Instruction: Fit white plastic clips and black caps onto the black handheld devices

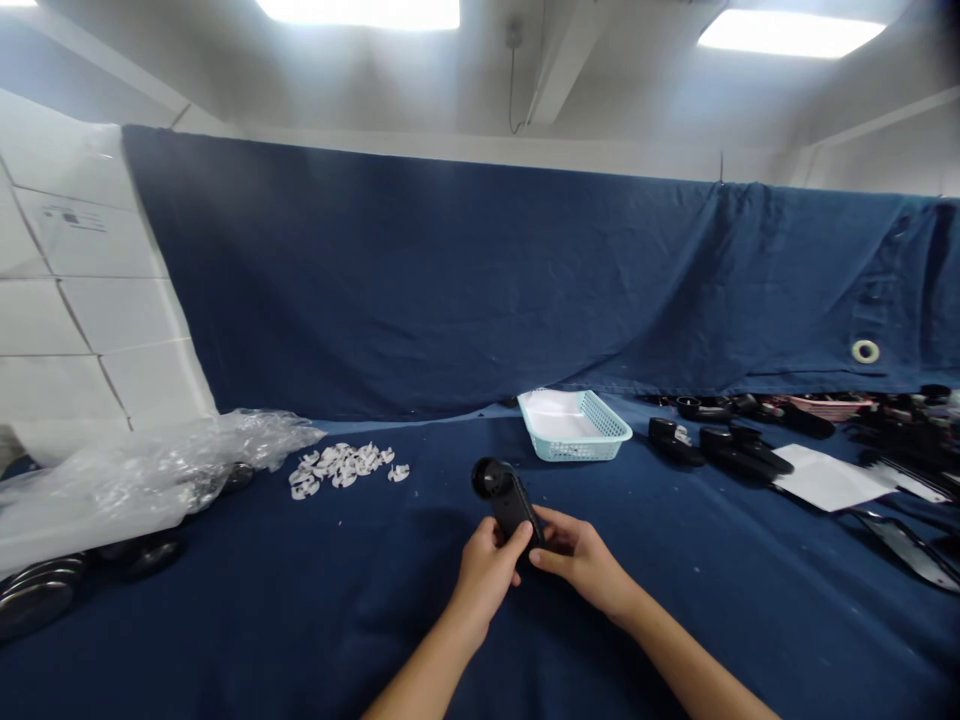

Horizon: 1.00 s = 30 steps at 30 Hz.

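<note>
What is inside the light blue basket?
Inside the basket only a flat white surface shows, perhaps a liner. Its near wall hides the front of the floor.

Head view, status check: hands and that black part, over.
Left hand and right hand both grip the black part, round end pointing away. White clips and basket lie beyond, apart from it.

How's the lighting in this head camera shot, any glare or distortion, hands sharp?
Head view: ceiling panels blow out white; the plastic bag shows pale glare; wall lines at left lean, a wide-angle effect; left hand, right hand and the black part they hold look sharp, with soft shadow on the blue cloth.
</note>
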Each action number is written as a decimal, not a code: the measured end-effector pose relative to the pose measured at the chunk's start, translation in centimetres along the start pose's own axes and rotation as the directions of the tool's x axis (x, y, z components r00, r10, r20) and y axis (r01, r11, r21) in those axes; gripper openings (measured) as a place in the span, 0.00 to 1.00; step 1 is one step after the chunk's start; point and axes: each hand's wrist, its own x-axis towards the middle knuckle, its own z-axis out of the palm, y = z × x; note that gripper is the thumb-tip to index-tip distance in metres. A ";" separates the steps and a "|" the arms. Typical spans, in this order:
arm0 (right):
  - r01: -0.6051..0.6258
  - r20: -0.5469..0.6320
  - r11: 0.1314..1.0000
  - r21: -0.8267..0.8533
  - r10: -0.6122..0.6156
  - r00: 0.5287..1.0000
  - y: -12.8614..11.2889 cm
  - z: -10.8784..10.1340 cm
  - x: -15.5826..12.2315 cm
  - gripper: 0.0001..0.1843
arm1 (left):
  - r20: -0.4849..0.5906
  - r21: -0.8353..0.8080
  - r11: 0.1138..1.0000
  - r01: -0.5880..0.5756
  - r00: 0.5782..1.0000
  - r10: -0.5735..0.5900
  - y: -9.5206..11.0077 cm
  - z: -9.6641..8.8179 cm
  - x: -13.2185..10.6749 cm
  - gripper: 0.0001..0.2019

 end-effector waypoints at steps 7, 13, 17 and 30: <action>0.029 0.059 0.997 -0.075 -0.024 0.998 -1.3 0.9 -0.5 0.20 | 0.036 -0.045 0.999 0.002 0.999 0.000 0.1 0.1 -0.1 0.27; 0.048 0.019 0.974 -0.220 -0.045 0.999 -0.9 0.9 -0.7 0.13 | 0.038 -0.049 0.999 0.001 0.999 0.001 0.2 0.1 -0.2 0.26; 0.090 -0.002 0.918 -0.385 -0.098 0.995 -0.6 0.6 -0.7 0.07 | 0.023 -0.045 0.999 0.006 1.000 -0.005 0.1 0.2 -0.2 0.25; 0.052 0.072 0.947 -0.317 -0.031 0.997 -0.6 0.5 -0.4 0.08 | -0.026 -0.029 1.000 0.009 1.000 -0.010 0.1 0.3 -0.3 0.26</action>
